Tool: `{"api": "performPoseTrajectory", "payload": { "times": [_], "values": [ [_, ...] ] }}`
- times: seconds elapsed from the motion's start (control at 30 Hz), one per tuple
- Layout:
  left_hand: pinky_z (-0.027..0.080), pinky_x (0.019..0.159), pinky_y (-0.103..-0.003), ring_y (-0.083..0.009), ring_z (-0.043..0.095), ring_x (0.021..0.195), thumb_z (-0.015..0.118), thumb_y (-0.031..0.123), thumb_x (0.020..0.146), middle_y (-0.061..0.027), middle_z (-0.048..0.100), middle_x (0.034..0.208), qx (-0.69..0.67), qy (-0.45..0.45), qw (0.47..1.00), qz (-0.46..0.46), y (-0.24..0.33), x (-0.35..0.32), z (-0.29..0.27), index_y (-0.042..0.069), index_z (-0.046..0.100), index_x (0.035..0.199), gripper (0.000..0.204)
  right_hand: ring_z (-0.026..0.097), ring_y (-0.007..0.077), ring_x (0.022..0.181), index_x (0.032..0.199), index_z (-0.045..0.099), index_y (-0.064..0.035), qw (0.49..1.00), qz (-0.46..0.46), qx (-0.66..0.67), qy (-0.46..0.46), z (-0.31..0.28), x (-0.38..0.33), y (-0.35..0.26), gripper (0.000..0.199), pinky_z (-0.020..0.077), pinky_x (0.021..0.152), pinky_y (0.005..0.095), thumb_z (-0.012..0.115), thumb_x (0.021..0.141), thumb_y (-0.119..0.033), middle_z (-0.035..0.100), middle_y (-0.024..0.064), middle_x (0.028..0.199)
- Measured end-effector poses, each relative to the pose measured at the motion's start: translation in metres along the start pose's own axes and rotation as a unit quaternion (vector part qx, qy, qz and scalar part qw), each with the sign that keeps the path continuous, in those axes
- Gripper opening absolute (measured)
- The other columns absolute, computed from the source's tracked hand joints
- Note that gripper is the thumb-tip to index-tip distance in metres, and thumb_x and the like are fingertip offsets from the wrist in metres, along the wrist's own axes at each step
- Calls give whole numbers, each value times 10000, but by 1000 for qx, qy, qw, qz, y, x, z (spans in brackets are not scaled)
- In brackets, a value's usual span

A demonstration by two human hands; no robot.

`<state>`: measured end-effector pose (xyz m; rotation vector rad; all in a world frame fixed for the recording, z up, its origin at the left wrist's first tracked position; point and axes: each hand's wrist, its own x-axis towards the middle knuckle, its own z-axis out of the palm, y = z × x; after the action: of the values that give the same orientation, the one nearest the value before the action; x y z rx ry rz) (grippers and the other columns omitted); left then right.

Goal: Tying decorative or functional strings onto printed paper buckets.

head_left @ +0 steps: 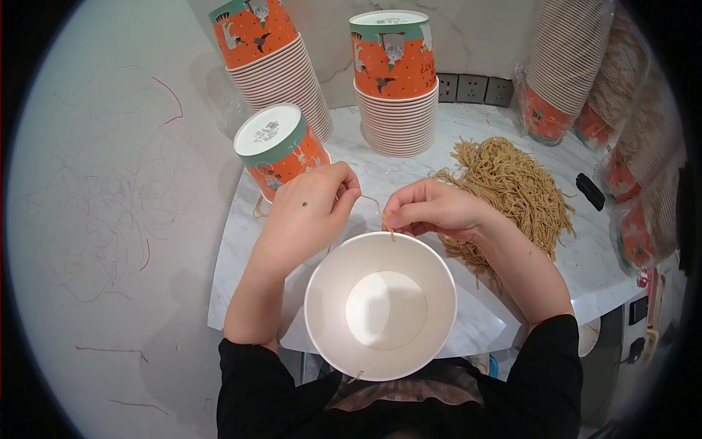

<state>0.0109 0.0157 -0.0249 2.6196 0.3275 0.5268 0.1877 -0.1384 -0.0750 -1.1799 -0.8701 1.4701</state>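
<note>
A white-lined paper bucket (pixel 329 293) is close to me with its mouth facing up. Tan cord (pixel 373 198) passes through its rim on the far side, and another bit of cord shows at the near rim. My left hand (pixel 314 201), closed, pinches the cord beyond the bucket's far left edge. My right hand (pixel 424 208) is closed too, its fingertips on the cord right by the far rim. The cord stretches between both hands. Just behind my left hand stands an upside-down orange and green bucket (pixel 281 150).
Upside-down bucket stacks (pixel 398 117) stand at the back, with another stack (pixel 281 73) leaning left. A heap of tan cords (pixel 512 190) lies right of my right hand, beside a small black object (pixel 590 192). Plastic-wrapped bucket stacks (pixel 563 66) line the right. A scribbled wall (pixel 131 197) rises left.
</note>
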Motion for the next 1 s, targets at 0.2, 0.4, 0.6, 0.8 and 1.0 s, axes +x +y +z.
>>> {"api": "performPoseTrajectory", "payload": {
  "times": [0.2, 0.4, 0.6, 0.8, 1.0],
  "values": [
    [486, 644, -331, -214, 661, 698, 640, 86, 923, -93, 670, 771, 6, 8, 1000, 7, 3, 1, 4, 10, 618, 923, 80, 677, 86, 786, 952, 750, -26, 1000, -18, -9, 17, 0, 0, 0, 126, 565, 771, 237, 716, 903, -136, 730, 31, 898],
    [498, 664, -355, -257, 671, 718, 627, 83, 930, -114, 676, 786, 16, 12, 1000, 0, 6, 0, 8, 14, 620, 936, 70, 674, 85, 791, 930, 746, -10, 997, -62, -51, 2, 0, 1, 2, 132, 560, 793, 246, 720, 901, -136, 726, 23, 884],
    [492, 663, -380, -289, 675, 740, 617, 74, 942, -129, 678, 800, 23, 33, 999, 10, -1, 1, 5, 4, 616, 938, 70, 662, 91, 794, 902, 718, -2, 995, -74, -65, -17, -7, 6, 7, 71, 533, 780, 260, 690, 888, -65, 724, 32, 879],
    [486, 654, -385, -303, 665, 721, 603, 72, 949, -138, 668, 783, 65, 67, 995, 18, -1, -1, 5, 5, 600, 928, 70, 664, 91, 792, 903, 705, 3, 999, -50, -14, -11, -7, 6, 6, 60, 534, 771, 240, 688, 882, -51, 715, 39, 868],
    [493, 662, -412, -328, 675, 750, 620, 102, 939, -146, 683, 809, 91, 41, 994, -33, 1, -2, -5, 3, 608, 932, 99, 669, 91, 804, 915, 731, -4, 999, -36, 9, -23, -7, 7, 9, 94, 546, 799, 246, 701, 879, -85, 723, 33, 877]
  ]
}}
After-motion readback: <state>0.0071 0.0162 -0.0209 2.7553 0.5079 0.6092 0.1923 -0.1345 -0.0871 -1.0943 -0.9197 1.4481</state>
